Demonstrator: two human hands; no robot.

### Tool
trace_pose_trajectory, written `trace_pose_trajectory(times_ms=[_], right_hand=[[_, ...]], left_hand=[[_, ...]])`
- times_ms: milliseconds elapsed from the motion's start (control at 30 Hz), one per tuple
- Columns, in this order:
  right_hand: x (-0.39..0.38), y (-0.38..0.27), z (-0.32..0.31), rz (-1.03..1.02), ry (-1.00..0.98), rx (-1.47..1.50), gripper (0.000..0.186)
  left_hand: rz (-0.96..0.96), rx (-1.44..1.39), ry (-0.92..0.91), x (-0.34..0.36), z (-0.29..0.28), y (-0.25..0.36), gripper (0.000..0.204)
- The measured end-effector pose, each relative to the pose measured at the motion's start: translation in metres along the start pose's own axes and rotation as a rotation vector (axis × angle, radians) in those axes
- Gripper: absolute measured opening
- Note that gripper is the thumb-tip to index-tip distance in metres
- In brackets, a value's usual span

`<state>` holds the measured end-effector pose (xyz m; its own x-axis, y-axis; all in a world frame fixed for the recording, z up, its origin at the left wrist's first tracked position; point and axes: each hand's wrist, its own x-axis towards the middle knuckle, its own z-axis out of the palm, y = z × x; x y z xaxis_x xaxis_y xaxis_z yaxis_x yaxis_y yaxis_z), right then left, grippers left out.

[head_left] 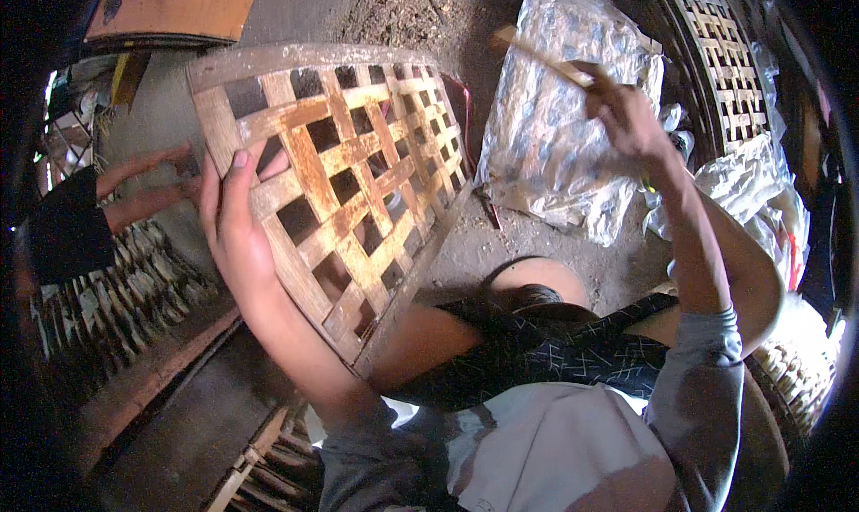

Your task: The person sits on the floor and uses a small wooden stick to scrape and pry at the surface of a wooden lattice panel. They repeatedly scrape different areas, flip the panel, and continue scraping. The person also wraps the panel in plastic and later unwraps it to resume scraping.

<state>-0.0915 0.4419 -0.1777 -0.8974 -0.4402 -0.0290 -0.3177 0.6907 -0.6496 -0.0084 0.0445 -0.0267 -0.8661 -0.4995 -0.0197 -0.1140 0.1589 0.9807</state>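
Observation:
A woven bamboo lattice panel [376, 190] in a wooden frame stands tilted in front of me on the left. My left hand [237, 226] grips its left edge, with fingers bent over the frame. Yellow-brown staining marks the middle strips. To the right, my right hand [626, 123] is raised and closed around a thin wooden stick-like tool [550, 60]. Its tip points up and left and is blurred, so I cannot tell what kind of tool it is. The tool is apart from the panel, above a crinkled clear plastic sheet [546, 136] on the ground.
Another lattice panel [725, 65] leans at the far right, near more crumpled plastic [752, 181]. Another person's arms [148, 172] reach in from the left, above stacked slatted pieces [125, 288]. An orange panel [174, 7] is at the upper left. A round woven basket [796, 364] sits at lower right.

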Motion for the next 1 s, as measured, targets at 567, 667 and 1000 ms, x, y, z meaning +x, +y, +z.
trace_pose_trajectory(times_ms=[567, 667, 1000], right_hand=[[-0.011, -0.161, 0.074, -0.764, -0.273, -0.044, 0.028], [-0.006, -0.155, 0.083, -0.809, -0.262, -0.059, 0.026], [0.018, -0.107, 0.121, -0.823, -0.351, -0.169, 0.018]], left_hand=[[0.127, -0.17, -0.21, -0.006, 0.003, 0.006, 0.048], [0.149, -0.157, -0.182, -0.01, 0.01, 0.012, 0.049], [0.132, -0.146, -0.192, -0.016, 0.011, 0.031, 0.05]])
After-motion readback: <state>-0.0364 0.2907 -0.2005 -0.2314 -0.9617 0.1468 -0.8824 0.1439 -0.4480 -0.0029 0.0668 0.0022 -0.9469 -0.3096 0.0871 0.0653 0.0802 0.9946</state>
